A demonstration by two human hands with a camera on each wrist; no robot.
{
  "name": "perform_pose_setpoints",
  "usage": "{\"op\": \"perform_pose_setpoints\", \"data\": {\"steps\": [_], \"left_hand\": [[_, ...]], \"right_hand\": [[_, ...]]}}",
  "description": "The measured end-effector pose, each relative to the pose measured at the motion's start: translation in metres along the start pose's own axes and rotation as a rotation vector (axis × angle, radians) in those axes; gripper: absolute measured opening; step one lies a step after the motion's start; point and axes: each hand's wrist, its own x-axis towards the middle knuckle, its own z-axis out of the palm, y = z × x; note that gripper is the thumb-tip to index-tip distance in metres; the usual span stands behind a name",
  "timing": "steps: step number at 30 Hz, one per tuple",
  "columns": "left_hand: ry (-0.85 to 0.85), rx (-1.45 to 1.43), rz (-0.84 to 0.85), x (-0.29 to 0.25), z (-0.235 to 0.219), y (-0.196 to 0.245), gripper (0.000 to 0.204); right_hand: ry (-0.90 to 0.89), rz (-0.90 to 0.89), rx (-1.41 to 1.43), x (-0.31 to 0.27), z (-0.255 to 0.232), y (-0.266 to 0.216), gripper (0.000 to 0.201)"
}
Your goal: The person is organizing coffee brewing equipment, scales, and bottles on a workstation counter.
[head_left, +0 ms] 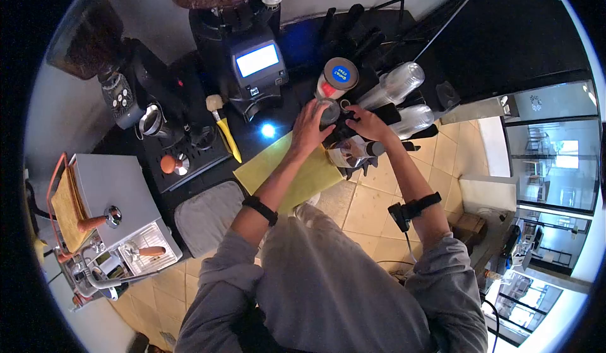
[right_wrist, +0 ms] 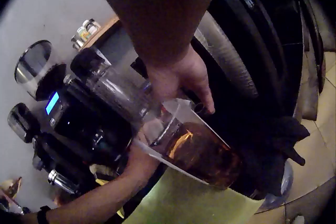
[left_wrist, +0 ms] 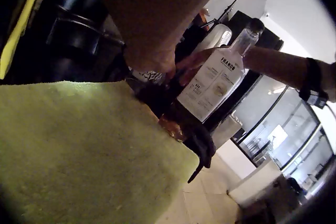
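Note:
My left hand grips a clear glass, its fingers along the near side. In the left wrist view a patterned part of the glass shows beneath that hand. My right hand is just to the right, thumb and fingers spread apart by a small ring-shaped rim. Close below both hands stands a bottle with a white printed label and a dark cap; amber liquid shows in it in the right wrist view. A canister with a blue lid label stands behind the glass.
A yellow-green cloth lies at the counter's front edge. Stacked clear plastic cups are at the right. To the left are a yellow-handled brush, a grinder with a lit screen, a tamper and an espresso machine.

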Motion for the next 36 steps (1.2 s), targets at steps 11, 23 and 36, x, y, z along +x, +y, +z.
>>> {"op": "perform_pose_setpoints", "data": {"steps": [11, 23, 36], "left_hand": [[0.013, 0.002, -0.104, 0.002, -0.015, 0.005, 0.066], [0.049, 0.019, -0.139, -0.001, -0.028, -0.014, 0.087], [-0.003, 0.042, -0.145, 0.0, -0.033, -0.012, 0.084]], "right_hand": [[0.151, -0.165, -0.534, 0.04, 0.039, 0.036, 0.066], [0.147, -0.108, -0.832, 0.066, 0.048, 0.037, 0.07], [0.175, -0.144, -0.752, 0.031, 0.017, 0.005, 0.072]]}}
